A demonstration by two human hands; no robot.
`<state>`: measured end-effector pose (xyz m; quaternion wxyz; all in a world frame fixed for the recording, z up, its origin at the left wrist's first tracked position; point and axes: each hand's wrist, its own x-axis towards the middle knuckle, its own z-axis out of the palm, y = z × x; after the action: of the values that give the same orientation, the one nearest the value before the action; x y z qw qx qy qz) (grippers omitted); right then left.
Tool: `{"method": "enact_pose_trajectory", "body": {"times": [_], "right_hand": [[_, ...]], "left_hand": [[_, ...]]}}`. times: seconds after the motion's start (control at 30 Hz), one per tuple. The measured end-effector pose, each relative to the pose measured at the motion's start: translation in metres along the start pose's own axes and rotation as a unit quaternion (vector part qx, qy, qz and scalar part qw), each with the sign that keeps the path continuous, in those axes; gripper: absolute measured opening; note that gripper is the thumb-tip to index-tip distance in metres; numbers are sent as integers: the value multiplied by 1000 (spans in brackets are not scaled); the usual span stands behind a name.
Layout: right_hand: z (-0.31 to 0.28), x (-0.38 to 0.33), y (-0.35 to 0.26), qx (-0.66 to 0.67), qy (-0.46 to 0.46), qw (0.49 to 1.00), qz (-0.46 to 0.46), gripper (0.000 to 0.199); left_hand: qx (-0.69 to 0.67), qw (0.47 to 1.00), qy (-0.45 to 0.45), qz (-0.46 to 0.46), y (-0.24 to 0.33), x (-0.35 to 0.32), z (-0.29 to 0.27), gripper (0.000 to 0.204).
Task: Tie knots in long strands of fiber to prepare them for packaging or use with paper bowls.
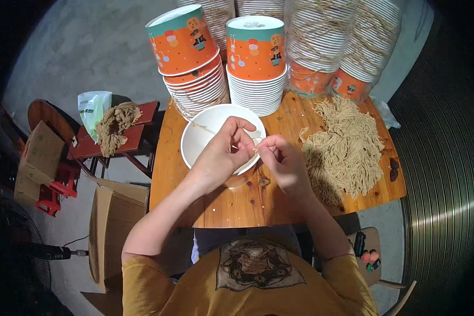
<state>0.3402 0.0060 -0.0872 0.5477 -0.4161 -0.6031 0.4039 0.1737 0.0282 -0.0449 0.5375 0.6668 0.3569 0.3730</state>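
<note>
A white round bowl-like tub [195,142] stands on the wooden table in front of me, its open mouth facing up. Over its right rim, my left hand [218,155] and my right hand [284,166] meet, fingertips pinched close together. Between them is a thin strand of beige cord [257,149], partly hidden by the fingers. Another bit of cord [201,128] crosses the tub's left inside and runs toward my left hand. Just right of my right hand lies a big loose heap of beige cord [347,150].
Behind the tub rise stacked orange and green paper buckets [256,52], some wound with cord. Taller bagged stacks [321,37] stand at the back right. Two dark lumps [394,169] lie near the table's right edge. To the left are a red bench [137,131] and a cardboard box [118,226].
</note>
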Motion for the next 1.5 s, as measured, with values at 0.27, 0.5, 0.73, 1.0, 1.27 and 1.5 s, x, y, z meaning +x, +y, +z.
{"method": "enact_pose_trajectory", "body": {"times": [0.27, 0.5, 0.73, 1.0, 1.27, 1.5], "right_hand": [[-7, -1, 4, -26, -8, 994, -104, 14], [-9, 1, 6, -141, 11, 969, -201, 16], [-2, -1, 8, -105, 11, 984, -146, 10], [-6, -1, 11, -107, 4, 985, -136, 7], [-6, -2, 13, -129, 12, 980, -153, 4], [-8, -4, 17, -46, -25, 994, -100, 4]], "left_hand": [[-31, 999, 3, -43, -2, 5, 0, 30], [-26, 998, -9, -64, 3, 3, 5, 27], [65, 997, -12, -33, -8, 6, 3, 19], [207, 978, 9, -14, -2, -2, 2, 14], [265, 964, 23, 4, 1, -2, 3, 11], [229, 973, 17, -36, 1, -1, 0, 13]]}}
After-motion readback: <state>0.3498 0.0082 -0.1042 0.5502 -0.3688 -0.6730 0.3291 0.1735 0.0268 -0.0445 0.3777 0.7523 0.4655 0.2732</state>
